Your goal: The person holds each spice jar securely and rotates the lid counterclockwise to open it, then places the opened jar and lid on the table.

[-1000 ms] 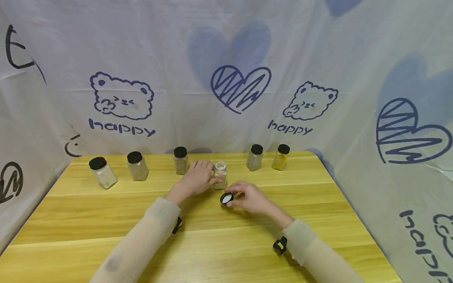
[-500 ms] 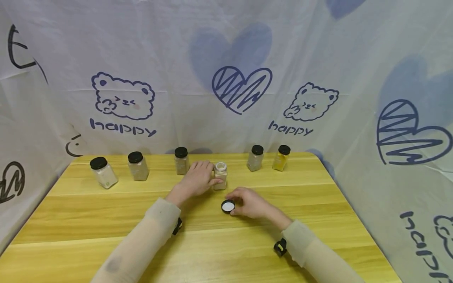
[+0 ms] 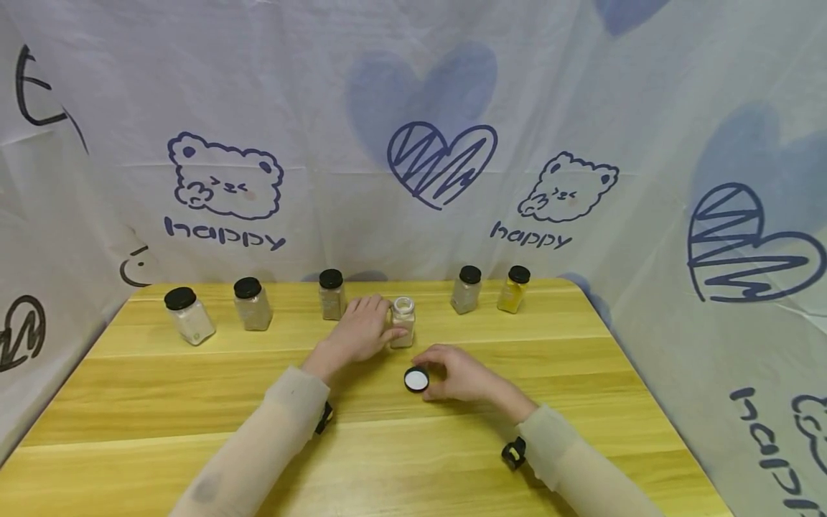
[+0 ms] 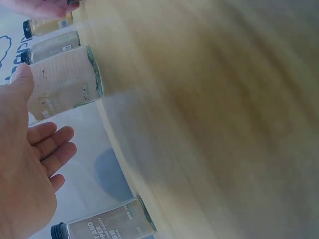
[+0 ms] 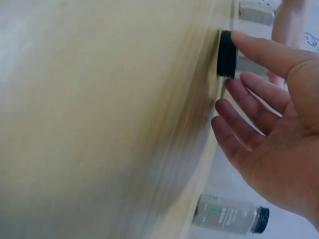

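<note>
Uncapped jar (image 3: 403,321): stands upright nr back of table (image 3: 388,459), held by L hand (image 3: 359,327), thumb on near side, fingers half curled. Lid (image 3: 416,379): rim loosely pinched by R hand (image 3: 460,375), thumb & fingertips curled round opp. edges. Prob. at lid-setting-down stage; seems to call for clean release w/o nudging, jar kept steady. Further out: 3 capped jars (image 3: 252,307) to L, 2 more to R, patterned cloth (image 3: 310,86) behind. Only in head view: jar's open mouth, lid's white liner. Only in L wrist: lettering on jar's side. In R wrist: lid edge-on, v. close to table; can't confirm contact.
</note>
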Available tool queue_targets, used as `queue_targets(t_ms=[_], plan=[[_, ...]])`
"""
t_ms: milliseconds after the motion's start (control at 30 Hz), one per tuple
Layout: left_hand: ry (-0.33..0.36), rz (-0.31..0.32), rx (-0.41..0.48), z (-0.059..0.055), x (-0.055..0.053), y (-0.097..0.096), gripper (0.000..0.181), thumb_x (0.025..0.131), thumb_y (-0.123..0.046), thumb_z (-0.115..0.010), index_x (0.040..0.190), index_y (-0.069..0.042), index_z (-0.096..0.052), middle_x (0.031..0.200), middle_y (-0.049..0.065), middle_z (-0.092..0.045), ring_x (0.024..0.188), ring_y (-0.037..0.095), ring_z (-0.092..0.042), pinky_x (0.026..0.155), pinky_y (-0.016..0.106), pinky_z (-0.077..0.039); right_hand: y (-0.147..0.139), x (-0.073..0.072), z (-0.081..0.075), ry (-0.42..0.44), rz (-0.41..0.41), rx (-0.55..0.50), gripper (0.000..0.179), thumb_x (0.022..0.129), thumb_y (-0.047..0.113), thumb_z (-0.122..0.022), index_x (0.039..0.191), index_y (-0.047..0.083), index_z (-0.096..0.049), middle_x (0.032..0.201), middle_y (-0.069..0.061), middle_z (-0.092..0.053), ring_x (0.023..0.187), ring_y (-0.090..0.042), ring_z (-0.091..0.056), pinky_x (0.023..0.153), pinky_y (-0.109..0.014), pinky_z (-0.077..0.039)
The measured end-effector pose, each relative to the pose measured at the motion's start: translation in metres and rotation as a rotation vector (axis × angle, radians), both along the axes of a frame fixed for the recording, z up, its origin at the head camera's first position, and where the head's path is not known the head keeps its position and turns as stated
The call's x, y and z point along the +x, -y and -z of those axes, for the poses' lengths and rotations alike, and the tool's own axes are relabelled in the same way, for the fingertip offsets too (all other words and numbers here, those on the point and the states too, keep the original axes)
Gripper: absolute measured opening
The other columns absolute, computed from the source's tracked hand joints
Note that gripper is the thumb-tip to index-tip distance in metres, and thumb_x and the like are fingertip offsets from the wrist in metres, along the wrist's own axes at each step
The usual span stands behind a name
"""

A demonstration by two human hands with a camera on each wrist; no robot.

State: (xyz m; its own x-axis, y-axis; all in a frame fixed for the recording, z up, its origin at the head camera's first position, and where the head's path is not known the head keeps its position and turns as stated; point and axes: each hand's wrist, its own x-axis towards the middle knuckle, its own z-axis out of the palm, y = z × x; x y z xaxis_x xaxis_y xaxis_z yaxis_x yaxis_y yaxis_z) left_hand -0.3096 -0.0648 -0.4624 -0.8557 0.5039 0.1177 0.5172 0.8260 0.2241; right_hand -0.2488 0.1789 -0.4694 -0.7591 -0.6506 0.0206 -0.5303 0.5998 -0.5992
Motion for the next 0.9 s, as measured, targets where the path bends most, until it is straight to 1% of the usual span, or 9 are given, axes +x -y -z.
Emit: queue_targets(t_ms=[100, 233, 300, 367, 500, 600, 733, 867, 900], plan=[[0.005, -0.013, 0.028, 0.002, 0.002, 0.0, 0.075, 0.105, -0.058, -0.051, 0.149, 0.003, -0.045, 0.144, 0.02, -0.051, 0.14, 0.04, -0.043, 0.12, 0.056, -0.027, -0.005, 0.0, 0.0, 0.025, 0.034, -0.054, 0.053, 0.087, 0.014, -0.085, 0.134, 0.002, -0.065, 0.13, -0.01, -0.067, 0.119, -0.027, -0.063, 0.105, -0.047, -0.049], [0.009, -0.041, 0.097, 0.002, 0.006, -0.001, 0.081, 0.105, -0.059, -0.05, 0.154, 0.003, -0.038, 0.155, 0.023, -0.042, 0.147, 0.041, -0.036, 0.123, 0.057, -0.023, -0.011, 0.002, -0.001, 0.013, 0.079, -0.131, 0.049, 0.092, 0.013, -0.08, 0.136, 0.002, -0.064, 0.133, -0.011, -0.065, 0.119, -0.031, -0.063, 0.102, -0.049, -0.051], [-0.009, -0.055, 0.137, 0.0, 0.009, -0.002, 0.082, 0.105, -0.059, -0.049, 0.157, 0.003, -0.034, 0.159, 0.023, -0.039, 0.149, 0.04, -0.033, 0.123, 0.057, -0.021, -0.014, 0.003, -0.003, -0.002, 0.104, -0.176, 0.047, 0.093, 0.011, -0.078, 0.137, 0.001, -0.064, 0.135, -0.013, -0.064, 0.119, -0.033, -0.063, 0.1, -0.05, -0.053], [-0.036, -0.065, 0.186, -0.003, 0.012, -0.004, 0.083, 0.106, -0.059, -0.049, 0.158, 0.003, -0.031, 0.161, 0.024, -0.036, 0.15, 0.04, -0.032, 0.124, 0.057, -0.021, -0.017, 0.003, -0.004, -0.013, 0.137, -0.224, 0.045, 0.094, 0.01, -0.077, 0.136, 0.001, -0.064, 0.136, -0.013, -0.064, 0.119, -0.033, -0.063, 0.099, -0.049, -0.054], [-0.108, -0.075, 0.276, -0.012, 0.02, -0.011, 0.08, 0.106, -0.054, -0.051, 0.159, 0.003, -0.03, 0.161, 0.024, -0.035, 0.15, 0.04, -0.032, 0.123, 0.056, -0.022, -0.023, 0.004, -0.006, -0.068, 0.204, -0.323, 0.041, 0.094, 0.007, -0.076, 0.134, 0.001, -0.066, 0.135, -0.013, -0.065, 0.118, -0.033, -0.064, 0.098, -0.05, -0.055], [-0.176, -0.071, 0.347, -0.02, 0.026, -0.019, 0.074, 0.107, -0.047, -0.053, 0.157, 0.004, -0.033, 0.158, 0.024, -0.038, 0.147, 0.039, -0.035, 0.122, 0.056, -0.025, -0.029, 0.003, -0.007, -0.117, 0.26, -0.395, 0.039, 0.095, 0.008, -0.076, 0.132, 0.004, -0.068, 0.133, -0.012, -0.067, 0.118, -0.032, -0.065, 0.098, -0.05, -0.055], [-0.264, -0.051, 0.439, -0.028, 0.03, -0.033, 0.067, 0.107, -0.04, -0.056, 0.153, 0.005, -0.039, 0.152, 0.024, -0.046, 0.142, 0.04, -0.043, 0.118, 0.057, -0.032, -0.037, 0.001, -0.012, -0.161, 0.328, -0.497, 0.037, 0.096, 0.008, -0.076, 0.132, 0.006, -0.069, 0.133, -0.012, -0.067, 0.12, -0.032, -0.065, 0.099, -0.052, -0.054], [-0.301, -0.029, 0.509, -0.031, 0.031, -0.049, 0.062, 0.107, -0.034, -0.058, 0.152, 0.004, -0.04, 0.149, 0.023, -0.05, 0.14, 0.04, -0.047, 0.116, 0.056, -0.037, -0.043, -0.004, -0.016, -0.216, 0.37, -0.598, 0.035, 0.096, 0.002, -0.074, 0.13, 0.001, -0.069, 0.137, -0.017, -0.064, 0.122, -0.035, -0.062, 0.099, -0.055, -0.052], [-0.303, -0.025, 0.524, -0.032, 0.031, -0.054, 0.061, 0.107, -0.033, -0.058, 0.152, 0.003, -0.04, 0.149, 0.023, -0.05, 0.14, 0.04, -0.047, 0.115, 0.056, -0.038, -0.043, -0.003, -0.021, -0.238, 0.378, -0.615, 0.034, 0.095, -0.002, -0.073, 0.128, -0.002, -0.069, 0.136, -0.02, -0.063, 0.122, -0.037, -0.062, 0.099, -0.049, -0.054]])
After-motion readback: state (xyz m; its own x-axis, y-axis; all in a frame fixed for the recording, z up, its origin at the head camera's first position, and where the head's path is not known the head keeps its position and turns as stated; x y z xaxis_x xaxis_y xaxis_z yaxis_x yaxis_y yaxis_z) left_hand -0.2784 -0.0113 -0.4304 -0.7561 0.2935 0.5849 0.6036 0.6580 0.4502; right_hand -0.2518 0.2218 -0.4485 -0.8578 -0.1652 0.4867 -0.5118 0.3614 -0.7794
